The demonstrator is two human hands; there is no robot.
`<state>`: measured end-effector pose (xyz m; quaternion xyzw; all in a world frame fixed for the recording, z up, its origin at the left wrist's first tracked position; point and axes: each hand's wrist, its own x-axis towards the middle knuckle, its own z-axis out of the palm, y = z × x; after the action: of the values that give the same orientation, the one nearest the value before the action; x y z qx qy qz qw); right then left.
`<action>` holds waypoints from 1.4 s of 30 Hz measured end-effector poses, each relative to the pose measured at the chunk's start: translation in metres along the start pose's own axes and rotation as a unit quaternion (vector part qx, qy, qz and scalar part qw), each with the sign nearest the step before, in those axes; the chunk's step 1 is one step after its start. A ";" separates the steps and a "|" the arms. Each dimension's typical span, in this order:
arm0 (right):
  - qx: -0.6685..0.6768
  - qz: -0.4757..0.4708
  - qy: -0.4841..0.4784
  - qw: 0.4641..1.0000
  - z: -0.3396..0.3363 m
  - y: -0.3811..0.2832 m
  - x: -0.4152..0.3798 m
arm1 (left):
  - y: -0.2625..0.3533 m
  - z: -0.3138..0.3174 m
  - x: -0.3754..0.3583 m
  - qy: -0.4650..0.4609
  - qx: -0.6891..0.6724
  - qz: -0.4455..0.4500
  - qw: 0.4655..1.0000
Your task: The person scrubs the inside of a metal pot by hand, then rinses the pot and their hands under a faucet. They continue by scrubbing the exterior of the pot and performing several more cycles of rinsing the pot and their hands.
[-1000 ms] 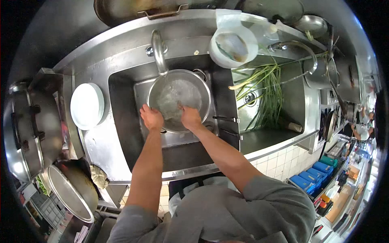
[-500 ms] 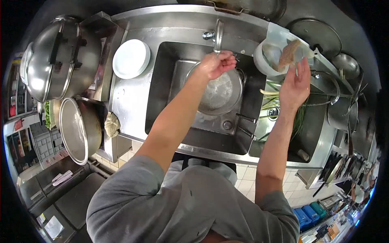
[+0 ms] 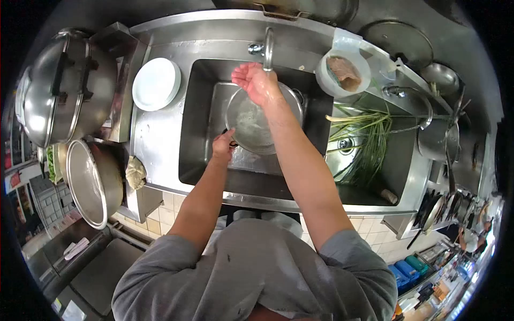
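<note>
- Head view, landmark = pot [image 3: 251,122]: it's sitting in the deep sink [image 3: 199,123], holding cloudy, bubbly water.
- L hand [image 3: 223,147]: reaching in on pot's near-L side, touching the near handle [image 3: 234,144]. Can't tell if fingers are actually closing round it; grip's partly hidden.
- R hand [image 3: 258,85]: hovering over pot's far edge, palm up, fingers extending loosely toward pot's L, gripping nothing.
- Faucet [image 3: 269,48]: standing beyond pot; spout's ending right by the R wrist. Can't tell if they're touching.
- White tub [image 3: 363,80]: resting beyond pot & to its R, w/ a brown slab [image 3: 344,73] lying in it. Can't tell what slab is.
- Long green stalks [image 3: 369,142]: lying in the 2nd basin [image 3: 402,160], R of pot, pale ends pointing back pot's way.
- 2nd faucet [image 3: 429,109]: curving over that basin, farther R of pot.
- White plates [image 3: 155,84]: stacking up on the counter [image 3: 155,150], L of pot, well apart from it.
- Crumpled cloth [image 3: 135,172]: hanging at counter's edge, L of pot & nearer the person.
- Big metal bowl [image 3: 85,182]: tilting on its side, far L of pot.
</note>
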<state>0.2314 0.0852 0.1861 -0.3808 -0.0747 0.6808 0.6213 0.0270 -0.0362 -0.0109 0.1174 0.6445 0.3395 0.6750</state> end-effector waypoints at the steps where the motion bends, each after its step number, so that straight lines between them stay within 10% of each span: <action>1: -0.002 -0.011 0.006 1.000 0.000 -0.005 -0.012 | 0.008 0.001 -0.010 -0.012 0.004 -0.002 1.000; 5: -0.044 -0.027 0.024 0.998 -0.054 -0.023 -0.050 | 0.083 0.050 -0.091 -0.223 -0.129 0.045 0.965; 7: -0.576 -0.176 0.073 0.795 -0.092 -0.022 -0.060 | 0.118 0.100 -0.143 -0.232 -0.102 0.037 0.967; 9: -0.786 0.103 0.022 0.609 -0.128 -0.021 -0.089 | 0.121 0.117 -0.163 -0.380 -0.118 0.093 0.913; 10: -0.782 0.103 0.018 0.615 -0.149 -0.002 -0.102 | 0.129 0.136 -0.187 -0.359 -0.075 0.137 0.920; 12: -0.565 0.427 -0.019 0.706 -0.191 0.047 -0.121 | 0.134 0.149 -0.202 -0.312 -0.062 0.139 0.938; 14: -0.265 0.462 -0.097 0.841 -0.210 0.076 -0.131 | 0.140 0.166 -0.219 -0.221 -0.060 0.178 0.957; 18: -0.293 0.514 -0.221 0.775 -0.207 0.123 -0.120 | 0.134 0.175 -0.239 -0.163 -0.110 0.159 0.968; 21: -0.213 0.458 -0.367 0.781 -0.236 0.152 -0.099 | 0.125 0.178 -0.237 -0.158 -0.095 0.138 0.973; 24: -0.343 0.345 -0.551 0.678 -0.238 0.157 -0.095 | 0.123 0.180 -0.242 -0.175 -0.099 0.148 0.968; 29: -0.314 0.338 -0.373 0.805 -0.286 0.162 -0.086 | 0.126 0.165 -0.221 -0.174 -0.082 0.153 0.969; 33: -0.223 0.213 0.178 0.934 -0.217 0.083 -0.079 | 0.140 0.089 -0.161 -0.211 -0.088 0.115 0.967; 35: -0.288 0.100 0.215 0.928 -0.204 0.060 -0.074 | 0.121 0.033 -0.121 -0.232 -0.093 0.132 0.959; 39: -0.611 -0.152 0.294 0.719 -0.170 0.038 -0.047 | 0.055 -0.041 -0.078 -0.109 0.135 -0.032 0.984; 42: -0.530 -0.224 0.216 0.789 -0.145 0.038 -0.004 | 0.026 -0.046 -0.078 -0.117 0.068 -0.115 0.984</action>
<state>0.2901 0.0192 0.0651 -0.7601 -0.3710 0.2755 0.4568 -0.0201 -0.0773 0.0598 0.1270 0.5919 0.1985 0.7708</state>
